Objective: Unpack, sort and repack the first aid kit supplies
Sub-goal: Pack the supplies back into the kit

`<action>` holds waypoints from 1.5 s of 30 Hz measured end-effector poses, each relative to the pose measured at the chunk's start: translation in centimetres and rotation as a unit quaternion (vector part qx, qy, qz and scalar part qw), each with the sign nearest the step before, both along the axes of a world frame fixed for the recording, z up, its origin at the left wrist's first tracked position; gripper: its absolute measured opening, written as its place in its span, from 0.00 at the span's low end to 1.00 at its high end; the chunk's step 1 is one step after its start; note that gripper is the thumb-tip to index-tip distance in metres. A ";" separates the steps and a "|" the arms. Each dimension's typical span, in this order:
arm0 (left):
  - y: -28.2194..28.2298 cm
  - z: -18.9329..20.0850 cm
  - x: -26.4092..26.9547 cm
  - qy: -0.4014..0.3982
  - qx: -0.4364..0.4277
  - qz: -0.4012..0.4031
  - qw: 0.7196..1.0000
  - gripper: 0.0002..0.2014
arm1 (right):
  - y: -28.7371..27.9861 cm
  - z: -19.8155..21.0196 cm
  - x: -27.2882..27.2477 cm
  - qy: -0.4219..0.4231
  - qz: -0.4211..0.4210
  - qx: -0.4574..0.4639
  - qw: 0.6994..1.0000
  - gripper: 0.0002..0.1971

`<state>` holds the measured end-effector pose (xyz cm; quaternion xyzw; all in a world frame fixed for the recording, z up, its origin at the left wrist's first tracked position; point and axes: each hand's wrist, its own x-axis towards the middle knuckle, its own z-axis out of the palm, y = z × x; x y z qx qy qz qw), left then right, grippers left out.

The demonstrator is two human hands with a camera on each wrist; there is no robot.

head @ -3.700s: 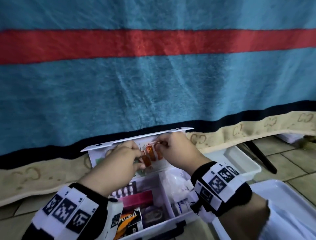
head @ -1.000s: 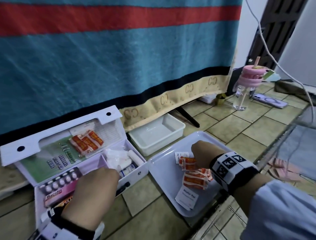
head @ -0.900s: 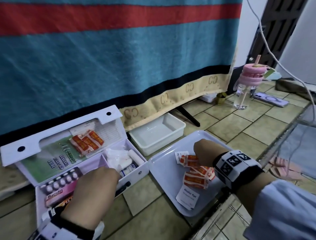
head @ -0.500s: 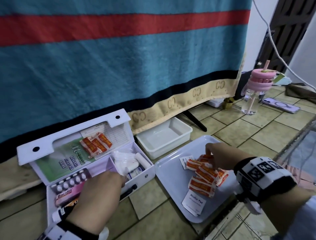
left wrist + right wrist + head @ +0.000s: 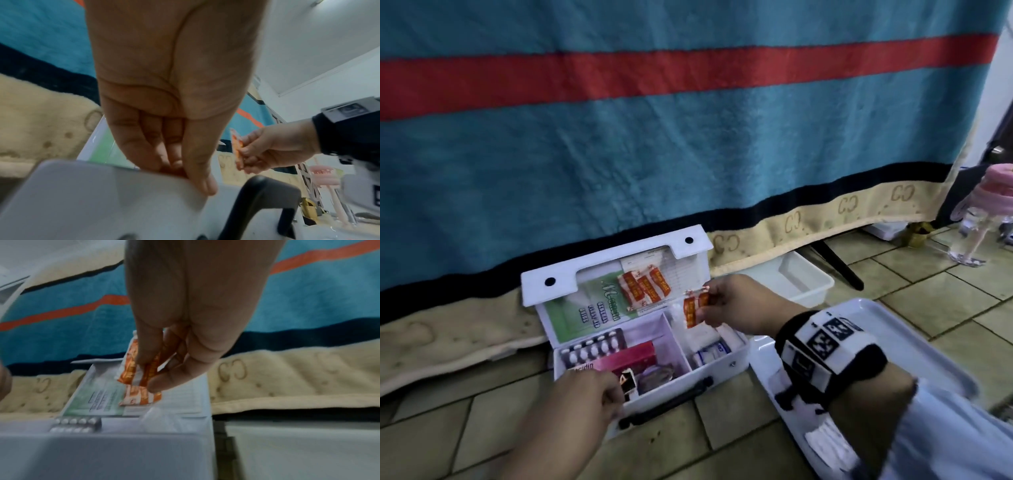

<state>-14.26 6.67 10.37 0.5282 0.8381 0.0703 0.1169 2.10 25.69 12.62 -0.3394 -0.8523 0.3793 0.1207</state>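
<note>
The white first aid kit (image 5: 722, 359) lies open on the tile floor with its lid (image 5: 571, 274) upright. Several orange sachets (image 5: 643, 286) sit tucked in the lid. My right hand (image 5: 705, 308) hovers over the kit's right compartment and pinches a few more orange sachets (image 5: 131, 368) between thumb and fingers. My left hand (image 5: 185, 175) grips the kit's front wall (image 5: 102, 203), fingers inside and thumb outside. The left compartment holds a blister pack (image 5: 592, 349) and a pink box (image 5: 633, 358). White gauze packs (image 5: 709, 353) fill the right compartment.
A white tray (image 5: 876, 329) lies on the floor right of the kit, under my right forearm. A small white tub (image 5: 804, 281) stands behind it. A teal, red-striped blanket (image 5: 688, 137) hangs behind everything. A pink-lidded bottle (image 5: 976, 236) stands at the far right.
My right hand took orange sachets off the tray and carried them left, over the kit. My left hand stayed on the kit's front wall. The head view swung left.
</note>
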 end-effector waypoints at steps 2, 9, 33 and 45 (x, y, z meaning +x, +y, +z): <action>0.0 -0.4 -0.1 0.013 0.006 0.004 1.000 0.11 | 0.3 -0.2 -2.1 -0.018 0.017 0.005 1.000 0.05; 0.3 -0.6 -0.8 0.006 0.012 0.004 1.000 0.12 | 2.7 3.4 -5.9 0.151 -0.059 0.055 0.985 0.05; 0.5 -0.6 -1.7 -0.036 0.004 -0.008 0.999 0.09 | 3.7 6.3 -8.2 -0.129 0.032 0.280 0.951 0.10; 0.5 -1.0 -1.6 -0.029 0.025 0.001 0.999 0.11 | 3.0 6.0 -8.8 -0.105 0.083 0.316 0.939 0.10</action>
